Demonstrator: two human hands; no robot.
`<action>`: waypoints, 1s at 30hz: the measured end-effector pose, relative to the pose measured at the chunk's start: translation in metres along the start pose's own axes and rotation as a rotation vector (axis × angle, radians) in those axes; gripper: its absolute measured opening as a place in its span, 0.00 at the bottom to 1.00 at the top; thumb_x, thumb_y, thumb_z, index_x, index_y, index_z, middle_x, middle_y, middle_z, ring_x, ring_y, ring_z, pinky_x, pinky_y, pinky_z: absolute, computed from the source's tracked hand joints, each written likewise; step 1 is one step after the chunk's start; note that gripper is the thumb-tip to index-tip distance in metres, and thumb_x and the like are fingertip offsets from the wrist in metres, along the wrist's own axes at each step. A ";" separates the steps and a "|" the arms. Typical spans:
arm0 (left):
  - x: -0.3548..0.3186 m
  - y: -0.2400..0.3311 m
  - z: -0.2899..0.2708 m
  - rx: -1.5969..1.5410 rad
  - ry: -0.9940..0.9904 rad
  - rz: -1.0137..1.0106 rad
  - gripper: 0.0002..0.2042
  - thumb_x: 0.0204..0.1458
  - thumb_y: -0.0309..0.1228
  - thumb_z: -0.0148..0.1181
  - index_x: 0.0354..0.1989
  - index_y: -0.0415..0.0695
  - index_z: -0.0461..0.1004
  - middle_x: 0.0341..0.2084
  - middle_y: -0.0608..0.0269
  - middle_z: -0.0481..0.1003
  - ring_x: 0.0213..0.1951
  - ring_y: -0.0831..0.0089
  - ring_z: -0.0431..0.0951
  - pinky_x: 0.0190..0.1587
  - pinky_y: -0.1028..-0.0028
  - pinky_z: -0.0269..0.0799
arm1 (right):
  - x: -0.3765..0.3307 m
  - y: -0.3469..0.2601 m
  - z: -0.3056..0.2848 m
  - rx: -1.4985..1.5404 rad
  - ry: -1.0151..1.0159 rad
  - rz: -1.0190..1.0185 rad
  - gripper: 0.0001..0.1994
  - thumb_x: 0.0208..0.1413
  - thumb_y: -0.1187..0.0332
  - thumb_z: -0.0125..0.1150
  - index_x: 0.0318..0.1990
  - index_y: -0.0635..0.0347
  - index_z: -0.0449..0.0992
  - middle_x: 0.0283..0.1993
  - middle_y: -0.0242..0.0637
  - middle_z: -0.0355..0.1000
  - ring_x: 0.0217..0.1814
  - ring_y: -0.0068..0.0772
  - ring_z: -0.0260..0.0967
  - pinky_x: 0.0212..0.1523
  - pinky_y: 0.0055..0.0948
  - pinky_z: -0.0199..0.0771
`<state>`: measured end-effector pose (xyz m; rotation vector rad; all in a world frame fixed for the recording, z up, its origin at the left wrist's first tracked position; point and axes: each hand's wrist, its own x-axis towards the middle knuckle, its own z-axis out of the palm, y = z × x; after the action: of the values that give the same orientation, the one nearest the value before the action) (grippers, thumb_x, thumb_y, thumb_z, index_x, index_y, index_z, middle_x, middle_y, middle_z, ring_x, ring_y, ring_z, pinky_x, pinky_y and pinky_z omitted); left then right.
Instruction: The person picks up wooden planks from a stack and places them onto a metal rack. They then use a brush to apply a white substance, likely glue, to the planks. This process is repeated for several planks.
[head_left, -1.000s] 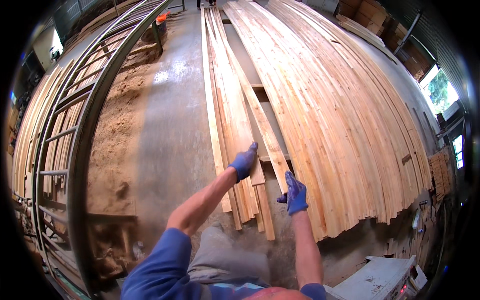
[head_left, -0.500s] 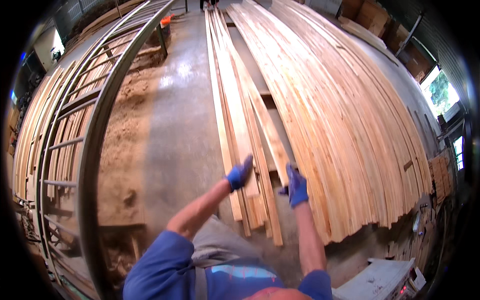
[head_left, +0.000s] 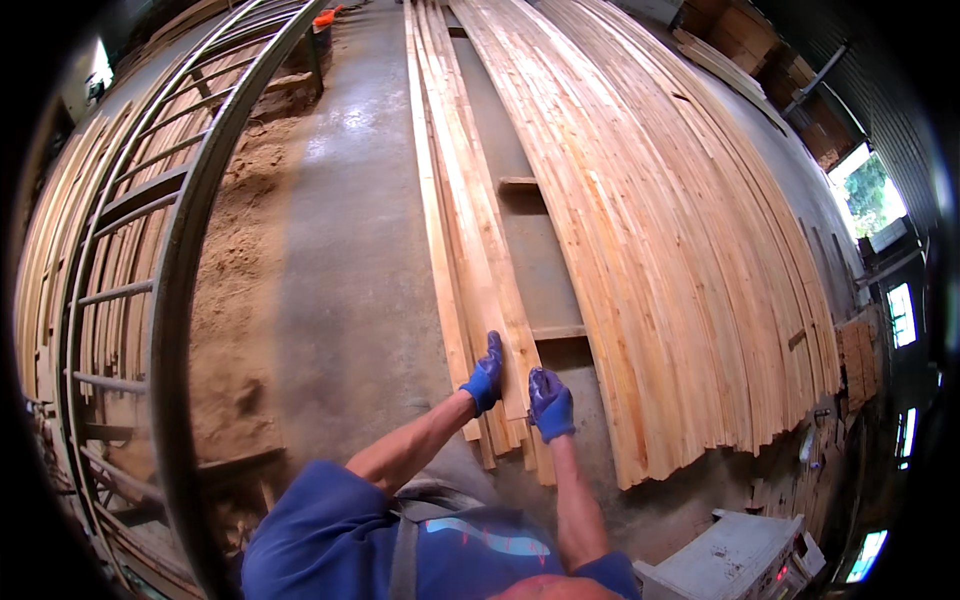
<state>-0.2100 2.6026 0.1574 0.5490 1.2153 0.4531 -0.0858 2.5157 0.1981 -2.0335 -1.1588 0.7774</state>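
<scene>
Long pale wooden boards (head_left: 470,240) lie in a narrow stack in front of me, with their near ends staggered. My left hand (head_left: 486,376), in a blue-purple glove, rests at the left side of the top board, its fingers stretched forward along the edge. On the opposite side, my gloved right hand (head_left: 551,404) is closed at the board's right edge, near its end. The undersides of both hands are hidden. The top board lies between them.
A broad layer of boards (head_left: 660,260) covers the right side, resting on crosswise wooden supports (head_left: 558,332). A metal ladder-like frame (head_left: 172,270) runs along the left, beside sawdust (head_left: 235,300). A grey box-shaped machine (head_left: 725,555) stands at lower right.
My right hand has moved left with the slanting board, which now lies along the narrow stack. My left hand has shifted slightly down. The gap beside the wide layer has widened.
</scene>
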 end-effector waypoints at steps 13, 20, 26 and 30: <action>0.012 0.016 -0.003 -0.082 -0.375 -0.072 0.43 0.53 0.70 0.39 0.67 0.48 0.60 0.58 0.61 0.68 0.55 0.68 0.70 0.56 0.63 0.66 | 0.032 -0.080 -0.029 -0.903 -0.491 -0.038 0.38 0.60 0.34 0.34 0.36 0.60 0.82 0.37 0.53 0.78 0.43 0.54 0.76 0.48 0.45 0.73; 0.055 0.015 0.018 -0.347 -0.463 -0.088 0.32 0.56 0.61 0.53 0.56 0.46 0.71 0.45 0.66 0.76 0.44 0.72 0.78 0.47 0.65 0.77 | 0.069 -0.116 -0.075 -0.809 -0.323 0.057 0.29 0.59 0.40 0.48 0.39 0.58 0.81 0.37 0.50 0.79 0.40 0.43 0.78 0.41 0.38 0.75; 0.050 0.018 -0.004 -0.303 -0.491 -0.081 0.33 0.57 0.60 0.50 0.64 0.50 0.63 0.55 0.69 0.70 0.53 0.75 0.73 0.53 0.67 0.74 | 0.115 -0.018 -0.044 0.311 -0.338 0.414 0.22 0.58 0.56 0.63 0.54 0.62 0.73 0.45 0.39 0.78 0.42 0.25 0.76 0.40 0.28 0.76; 0.063 0.002 -0.021 -0.287 -0.516 -0.069 0.33 0.57 0.62 0.50 0.64 0.52 0.63 0.55 0.69 0.71 0.54 0.74 0.73 0.54 0.63 0.74 | 0.141 0.090 0.061 0.431 -0.470 -0.009 0.20 0.63 0.62 0.59 0.57 0.65 0.71 0.57 0.34 0.71 0.55 0.25 0.69 0.58 0.26 0.70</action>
<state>-0.2117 2.6449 0.1061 0.3457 0.6579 0.3874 -0.0272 2.6216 0.0674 -1.5277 -1.1198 1.4175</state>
